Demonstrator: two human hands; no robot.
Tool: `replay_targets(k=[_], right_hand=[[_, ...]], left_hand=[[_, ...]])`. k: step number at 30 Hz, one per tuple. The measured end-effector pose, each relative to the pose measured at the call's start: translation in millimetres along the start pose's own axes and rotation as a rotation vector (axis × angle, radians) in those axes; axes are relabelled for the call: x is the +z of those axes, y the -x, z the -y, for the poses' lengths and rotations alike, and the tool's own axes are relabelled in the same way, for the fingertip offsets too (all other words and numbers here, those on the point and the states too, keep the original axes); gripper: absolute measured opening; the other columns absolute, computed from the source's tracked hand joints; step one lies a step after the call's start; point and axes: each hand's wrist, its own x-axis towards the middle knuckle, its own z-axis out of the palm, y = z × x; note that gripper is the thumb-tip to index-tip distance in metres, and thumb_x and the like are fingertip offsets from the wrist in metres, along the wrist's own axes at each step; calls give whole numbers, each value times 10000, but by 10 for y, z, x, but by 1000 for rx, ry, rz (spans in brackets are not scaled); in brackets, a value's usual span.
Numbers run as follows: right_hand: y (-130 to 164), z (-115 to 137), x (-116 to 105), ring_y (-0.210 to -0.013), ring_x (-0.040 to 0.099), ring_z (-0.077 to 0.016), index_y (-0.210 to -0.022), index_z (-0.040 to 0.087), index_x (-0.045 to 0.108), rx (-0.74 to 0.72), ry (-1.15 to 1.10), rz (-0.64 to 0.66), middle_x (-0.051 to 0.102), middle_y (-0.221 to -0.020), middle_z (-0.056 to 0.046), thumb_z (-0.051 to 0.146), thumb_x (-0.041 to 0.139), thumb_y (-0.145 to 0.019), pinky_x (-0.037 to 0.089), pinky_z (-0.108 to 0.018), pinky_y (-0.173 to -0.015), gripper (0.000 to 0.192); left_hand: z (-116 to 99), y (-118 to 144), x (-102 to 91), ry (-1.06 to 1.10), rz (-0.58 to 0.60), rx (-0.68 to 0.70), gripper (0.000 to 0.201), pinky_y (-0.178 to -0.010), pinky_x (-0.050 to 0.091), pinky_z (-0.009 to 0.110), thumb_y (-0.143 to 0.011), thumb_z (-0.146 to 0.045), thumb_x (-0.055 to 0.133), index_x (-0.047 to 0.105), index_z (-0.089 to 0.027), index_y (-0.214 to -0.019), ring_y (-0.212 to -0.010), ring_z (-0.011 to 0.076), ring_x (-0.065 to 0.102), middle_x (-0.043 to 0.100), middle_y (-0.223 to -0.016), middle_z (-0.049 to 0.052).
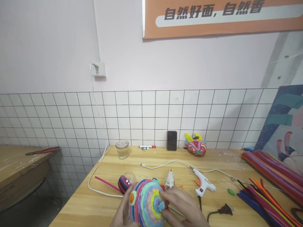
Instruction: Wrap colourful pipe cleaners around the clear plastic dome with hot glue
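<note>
Both hands (151,211) cradle striped ball (145,203); jar (122,148) behind.

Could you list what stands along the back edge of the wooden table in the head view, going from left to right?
Glass jar → red and blue marker → dark phone propped against the tiles → colourful pipe-cleaner figure → bundle of pipe cleaners at the far right.
</note>
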Motion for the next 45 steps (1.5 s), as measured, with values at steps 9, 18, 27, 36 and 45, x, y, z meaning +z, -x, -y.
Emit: replay_targets(k=[9,18,27,36,45], right_hand=[[-50,37,-50,-705,621,-164,-1144,181,562,-7,-7,64,653,-812,-77,67,494,-878,527,-259,-603,297],[-7,37,-34,-698,613,-170,-1093,183,540,100,-1,30,632,-794,-60,77,500,-870,529,-271,-618,250],[-62,50,-57,-650,605,-170,-1064,132,595,-112,168,58,666,-769,-96,18,485,-852,522,-269,-551,264],[-47,61,-40,-666,633,-164,-1007,158,569,-27,82,16,682,-759,-72,56,513,-854,540,-252,-606,192],[-34,64,-32,-636,562,-156,-1184,156,534,-38,100,93,603,-770,-76,31,444,-873,505,-248,-524,347]], left_hand=[[56,-22,-21,-3,-64,-86,626,-1102,275,485,-533,-380,866,687,-327,-1131,-1322,366,409,619,-1317,73],[48,-9,46,39,-15,-94,699,-1113,259,448,-538,-443,848,648,-294,-1191,-1336,358,389,600,-1334,89],[8,-4,137,73,-12,-110,662,-1107,268,441,-587,-408,830,636,-269,-1203,-1297,351,448,655,-1256,108],[13,15,133,79,-1,-126,604,-1099,269,451,-595,-410,827,664,-290,-1163,-1294,353,449,658,-1246,105],[95,-16,-3,65,-3,-163,732,-1089,281,474,-519,-416,862,632,-278,-1201,-1294,372,444,664,-1234,113]])
